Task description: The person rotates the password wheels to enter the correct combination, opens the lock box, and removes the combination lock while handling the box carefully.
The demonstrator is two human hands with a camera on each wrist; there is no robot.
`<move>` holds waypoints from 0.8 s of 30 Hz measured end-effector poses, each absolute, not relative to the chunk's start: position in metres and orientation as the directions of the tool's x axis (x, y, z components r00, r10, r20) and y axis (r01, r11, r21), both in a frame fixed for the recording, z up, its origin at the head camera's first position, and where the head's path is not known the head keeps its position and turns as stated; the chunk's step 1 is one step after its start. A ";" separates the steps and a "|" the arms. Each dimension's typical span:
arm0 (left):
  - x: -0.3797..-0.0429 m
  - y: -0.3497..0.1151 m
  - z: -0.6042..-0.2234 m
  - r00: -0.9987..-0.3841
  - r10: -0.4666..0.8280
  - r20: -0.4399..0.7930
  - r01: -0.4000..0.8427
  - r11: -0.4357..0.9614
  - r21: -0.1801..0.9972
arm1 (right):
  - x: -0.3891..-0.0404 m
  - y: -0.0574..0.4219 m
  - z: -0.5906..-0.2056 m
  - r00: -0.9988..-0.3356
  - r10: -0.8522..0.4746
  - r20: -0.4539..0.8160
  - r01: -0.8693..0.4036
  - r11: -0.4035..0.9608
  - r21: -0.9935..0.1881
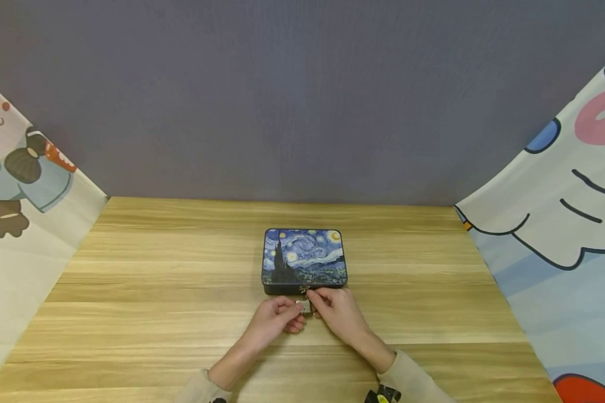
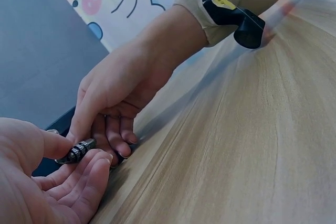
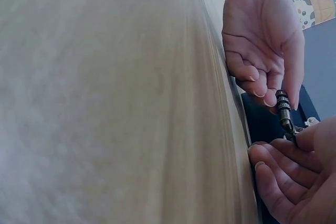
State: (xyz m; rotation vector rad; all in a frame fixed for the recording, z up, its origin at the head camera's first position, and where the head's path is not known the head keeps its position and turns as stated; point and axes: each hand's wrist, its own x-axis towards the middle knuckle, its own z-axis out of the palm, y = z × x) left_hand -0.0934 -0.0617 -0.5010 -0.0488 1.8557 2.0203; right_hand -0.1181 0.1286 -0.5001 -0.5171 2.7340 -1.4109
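Observation:
A small metal combination padlock (image 1: pixel 306 307) with ridged number dials (image 2: pixel 81 150) is between my two hands, close in front of a dark tin box (image 1: pixel 305 257). My left hand (image 1: pixel 276 320) pinches the padlock's body between thumb and fingers. At the other end, the thumb and forefinger of my right hand (image 1: pixel 341 317) pinch the padlock by its shackle, its remaining fingers loosely bent. The box's lid, printed with a swirling starry night painting, is down. A metal clasp (image 1: pixel 304 289) sits at the middle of its front side, right by my right thumb.
The box stands on a wood-grain table (image 1: pixel 181 268). Behind the table rises a grey wall panel (image 1: pixel 282 101). Cartoon-printed curtains (image 1: pixel 549 224) hang along the left and right sides. Each sleeve carries a dark strap near the wrist.

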 end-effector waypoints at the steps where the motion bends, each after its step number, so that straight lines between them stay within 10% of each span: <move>1: -0.093 -0.062 -0.501 -0.922 0.261 -0.288 -0.309 -0.043 0.950 | -0.118 0.128 -0.500 -0.946 -0.299 0.128 -0.277 0.535 -0.798; 24: -0.094 -0.063 -0.499 -0.925 0.234 -0.300 -0.319 -0.049 0.946 | -0.116 0.130 -0.501 -0.949 -0.289 0.123 -0.261 0.507 -0.821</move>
